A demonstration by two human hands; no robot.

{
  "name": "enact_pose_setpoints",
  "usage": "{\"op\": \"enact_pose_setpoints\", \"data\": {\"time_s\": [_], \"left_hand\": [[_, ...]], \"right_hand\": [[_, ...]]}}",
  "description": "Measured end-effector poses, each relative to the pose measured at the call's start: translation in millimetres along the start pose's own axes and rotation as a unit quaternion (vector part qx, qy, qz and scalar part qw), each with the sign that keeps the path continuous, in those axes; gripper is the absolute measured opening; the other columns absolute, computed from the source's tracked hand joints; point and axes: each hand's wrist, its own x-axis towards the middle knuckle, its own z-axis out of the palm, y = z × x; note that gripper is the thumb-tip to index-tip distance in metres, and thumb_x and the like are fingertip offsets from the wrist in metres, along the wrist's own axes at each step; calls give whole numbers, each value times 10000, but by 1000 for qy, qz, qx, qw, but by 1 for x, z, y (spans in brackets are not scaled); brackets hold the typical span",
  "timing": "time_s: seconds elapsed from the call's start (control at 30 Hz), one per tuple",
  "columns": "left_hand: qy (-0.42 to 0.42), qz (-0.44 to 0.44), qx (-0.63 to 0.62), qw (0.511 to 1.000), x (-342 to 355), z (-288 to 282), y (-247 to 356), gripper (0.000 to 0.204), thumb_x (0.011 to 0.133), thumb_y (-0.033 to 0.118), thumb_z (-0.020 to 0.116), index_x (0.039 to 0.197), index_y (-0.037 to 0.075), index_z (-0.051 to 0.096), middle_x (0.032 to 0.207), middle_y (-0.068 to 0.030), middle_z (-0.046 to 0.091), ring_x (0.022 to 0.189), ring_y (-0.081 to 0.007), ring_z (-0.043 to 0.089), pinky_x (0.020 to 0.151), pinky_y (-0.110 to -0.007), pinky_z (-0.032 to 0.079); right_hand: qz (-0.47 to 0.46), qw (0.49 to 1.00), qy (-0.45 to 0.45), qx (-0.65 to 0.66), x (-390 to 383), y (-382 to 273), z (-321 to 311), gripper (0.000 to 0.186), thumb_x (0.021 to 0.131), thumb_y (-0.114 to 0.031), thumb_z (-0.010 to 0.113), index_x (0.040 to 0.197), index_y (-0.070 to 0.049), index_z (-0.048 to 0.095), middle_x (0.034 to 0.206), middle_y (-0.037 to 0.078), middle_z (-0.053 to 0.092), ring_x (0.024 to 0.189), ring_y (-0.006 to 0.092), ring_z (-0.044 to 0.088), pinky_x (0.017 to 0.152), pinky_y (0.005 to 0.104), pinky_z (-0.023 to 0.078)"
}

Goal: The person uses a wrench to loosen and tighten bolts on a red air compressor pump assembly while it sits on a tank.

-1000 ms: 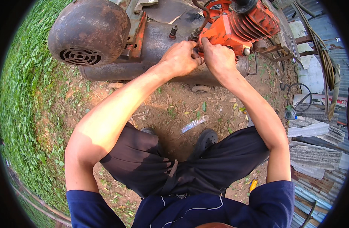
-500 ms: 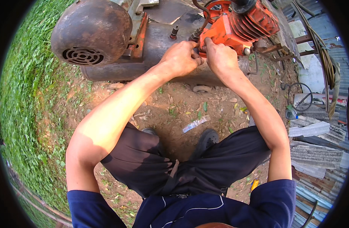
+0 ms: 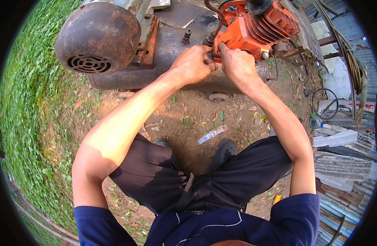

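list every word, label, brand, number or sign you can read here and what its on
No text is readable in this view.
Clear wrapper on the dirt: any markings are too small and blurred to read.
Plastic bottle at right: too small to tell if it has a label.
Orange machine head at the hands: no legible lettering.
Rusty motor housing: none visible.
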Motion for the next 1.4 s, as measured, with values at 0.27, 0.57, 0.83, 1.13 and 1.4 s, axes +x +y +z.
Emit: {"op": "enact_pose_setpoints", "data": {"time_s": [0.27,0.57,0.83,1.13,1.4], "left_hand": [[-10,-3,-11,1000,0,0,0,649,844,290,704,1359,-44,490,1014,-137,730,987,-234,685,898,-350,489],[-16,-14,-6,1000,1,-1,4,636,855,282,697,1366,-36,487,986,-109,739,899,-184,684,851,-332,497],[7,4,-3,1000,3,3,-6,616,851,285,701,1347,-27,510,950,-111,741,814,-170,680,800,-325,506],[4,-3,1,1000,4,3,-9,590,858,293,701,1336,-7,530,940,-112,742,843,-171,686,819,-327,502],[-3,-4,0,1000,5,4,-6,588,863,296,699,1337,-7,528,946,-119,740,871,-174,687,832,-330,501]], "right_hand": [[-1,1000,19,-7,2,1,5,247,853,-118,570,1086,-38,574,746,174,690,718,335,709,590,444,562],[-5,1000,7,15,0,-1,-3,226,859,-119,561,1063,-23,575,765,183,690,731,342,708,601,454,562],[-9,1000,4,27,-3,-3,-9,227,854,-110,562,1058,-11,577,762,184,691,724,342,707,595,457,559],[-9,1000,22,19,-2,-4,-7,246,846,-109,572,1073,-14,575,743,171,690,710,335,707,595,453,561],[8,1000,24,8,2,-4,5,287,810,-76,585,1094,-60,545,709,179,680,693,348,700,592,469,553]]}}
